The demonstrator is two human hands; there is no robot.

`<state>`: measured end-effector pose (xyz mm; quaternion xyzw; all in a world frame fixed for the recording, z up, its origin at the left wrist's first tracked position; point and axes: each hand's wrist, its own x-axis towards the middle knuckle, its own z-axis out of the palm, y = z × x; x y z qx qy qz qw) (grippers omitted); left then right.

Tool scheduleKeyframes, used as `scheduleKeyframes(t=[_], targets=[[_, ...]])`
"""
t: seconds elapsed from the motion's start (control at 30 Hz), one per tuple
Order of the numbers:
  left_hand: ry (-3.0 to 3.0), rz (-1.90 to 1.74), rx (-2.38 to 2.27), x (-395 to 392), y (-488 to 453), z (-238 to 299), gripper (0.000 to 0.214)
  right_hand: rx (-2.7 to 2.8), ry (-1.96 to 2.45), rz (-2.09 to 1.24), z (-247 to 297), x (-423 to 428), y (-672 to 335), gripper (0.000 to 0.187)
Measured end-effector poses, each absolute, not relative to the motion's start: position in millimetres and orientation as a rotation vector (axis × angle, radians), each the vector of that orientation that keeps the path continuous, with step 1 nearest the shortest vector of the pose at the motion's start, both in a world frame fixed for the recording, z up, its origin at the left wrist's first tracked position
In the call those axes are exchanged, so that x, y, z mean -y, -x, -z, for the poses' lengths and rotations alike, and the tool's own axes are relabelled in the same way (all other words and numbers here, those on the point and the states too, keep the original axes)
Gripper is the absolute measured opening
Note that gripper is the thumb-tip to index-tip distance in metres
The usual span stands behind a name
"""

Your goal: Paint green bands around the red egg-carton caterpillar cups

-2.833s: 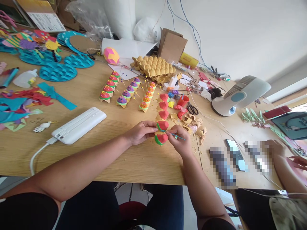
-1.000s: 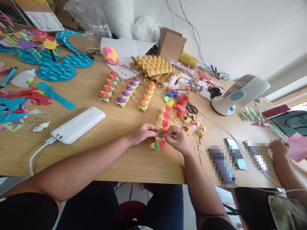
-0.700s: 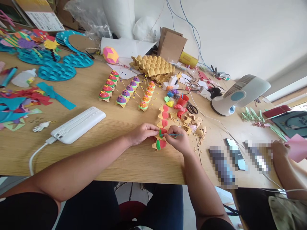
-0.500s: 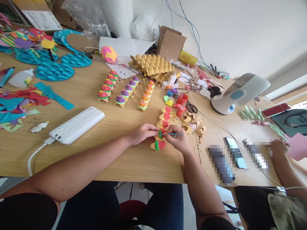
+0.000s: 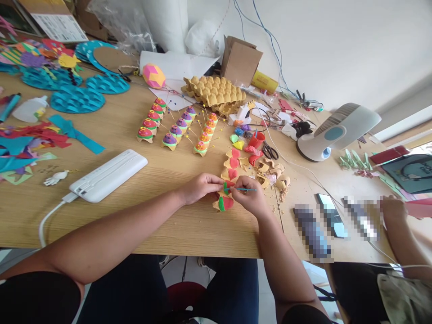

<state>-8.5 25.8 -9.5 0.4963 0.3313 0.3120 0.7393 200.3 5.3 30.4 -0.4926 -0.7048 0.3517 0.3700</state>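
With our left hand [image 5: 202,188] we pinch the left side of an egg-carton strip [image 5: 225,204] covered in red and green. Our right hand [image 5: 251,195] is clamped on a thin blue tool [image 5: 249,189], pointed at the second cup from the near end; we cannot tell whether its tip touches. The strip sits before us at the wooden surface [image 5: 151,225], near torn carton scraps [image 5: 270,173].

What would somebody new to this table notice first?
Probably the three rows of brightly decorated cups, mid-table, nearer than the tan egg trays. Closer in, the left hand holds a red-and-green carton strip, and the right hand a thin blue stick. A white fan stands at right.
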Motion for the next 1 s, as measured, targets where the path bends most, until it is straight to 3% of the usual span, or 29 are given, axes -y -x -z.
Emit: scheduleKeyframes(t=[0.17,0.33,0.67,1.0], targets=[[-1.088,-0.69,-0.736,-26.0,8.7,8.9,0.034,1.744,1.259,-1.043,-31.3,-5.1,-199.7,0.025],[-1.091,-0.684,-0.707,-26.2,8.2,10.5,0.032,1.742,1.293,-0.942,-30.9,-5.5,-199.3,0.026],[-1.133,-0.684,-0.692,-26.4,9.3,12.4,0.036,1.647,1.31,-1.049,-25.6,-7.9,-200.7,0.03],[-0.905,-0.718,-0.627,-25.4,9.3,14.6,0.041,1.248,1.145,-1.062,-22.5,-16.0,-206.9,0.034]])
